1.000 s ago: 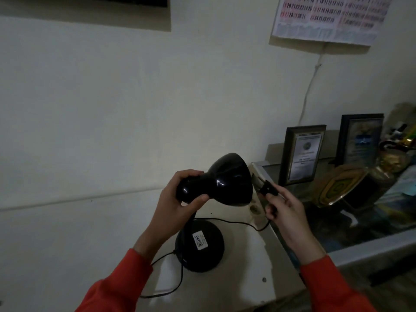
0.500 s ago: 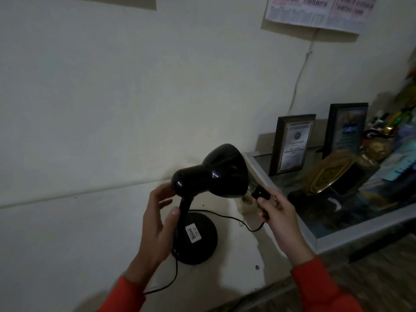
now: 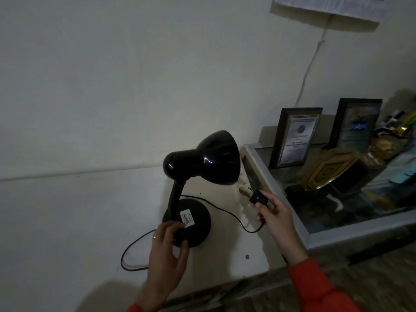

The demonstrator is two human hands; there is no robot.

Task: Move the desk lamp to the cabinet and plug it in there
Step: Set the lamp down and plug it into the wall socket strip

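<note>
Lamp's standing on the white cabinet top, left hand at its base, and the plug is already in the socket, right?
Not quite. The head view shows the plug out of the socket, held in the right hand. The lamp does stand on the cabinet top, left hand at its base.

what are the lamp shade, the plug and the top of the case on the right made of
Lamp shade: probably painted metal or hard plastic, glossy black; it shows sharp white glints. Plug, held in the right hand: matt black plastic, with a metal-looking pin at its tip. Case top: likely glass in a pale frame, since it mirrors the things standing on it.
</note>
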